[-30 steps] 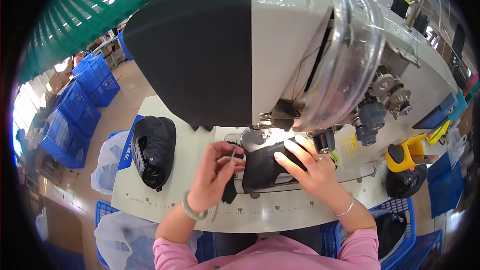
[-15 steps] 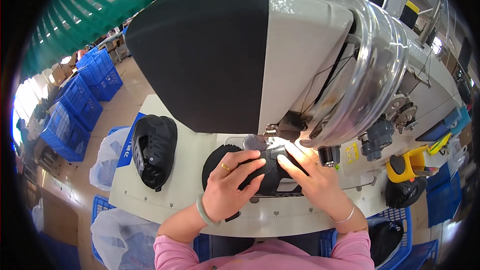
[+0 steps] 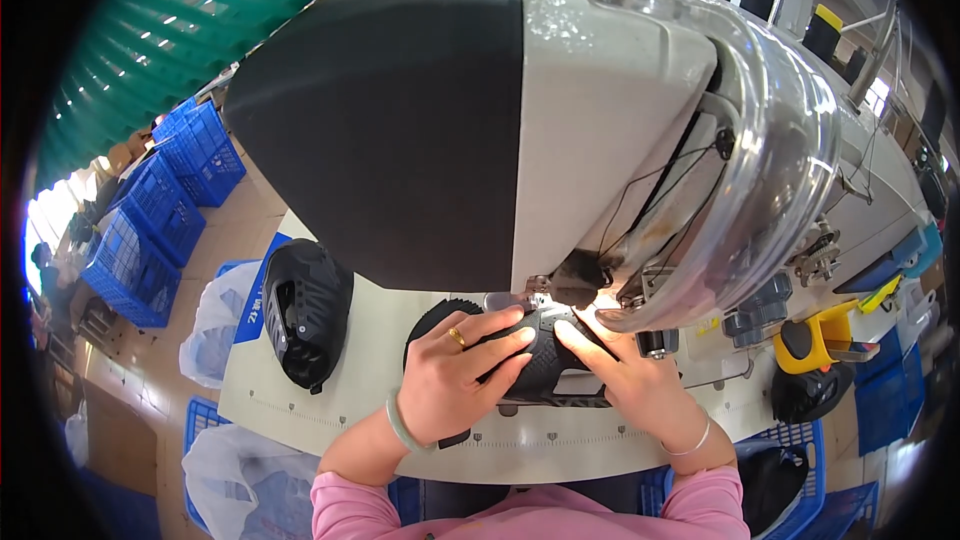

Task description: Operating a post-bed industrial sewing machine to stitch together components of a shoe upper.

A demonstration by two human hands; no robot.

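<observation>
A black shoe upper [image 3: 545, 350] lies under the head of a large sewing machine [image 3: 590, 120], close to its lit needle area. My left hand [image 3: 445, 390] is closed on the upper's left part, fingers bent over the top and thumb lower down. From the other side my right hand [image 3: 640, 380] holds the upper, its index finger pointing along the surface. Some of the right fingers are hidden by the clear guard [image 3: 760, 190] and machine parts. What lies beneath the upper is hidden. Another black shoe upper [image 3: 310, 315] rests to the left on the white table [image 3: 390, 325].
A yellow holder [image 3: 815, 340] stands at the table's right side, above a black shoe piece [image 3: 805, 395]. Blue crates [image 3: 135, 270] line the floor at the left. Plastic-lined bins flank the table, and a green corrugated sheet [image 3: 180, 50] hangs at upper left.
The view has shifted slightly, so the machine head looks larger and lower. Both hands stay on the upper, which has turned or slid a little under the needle area.
</observation>
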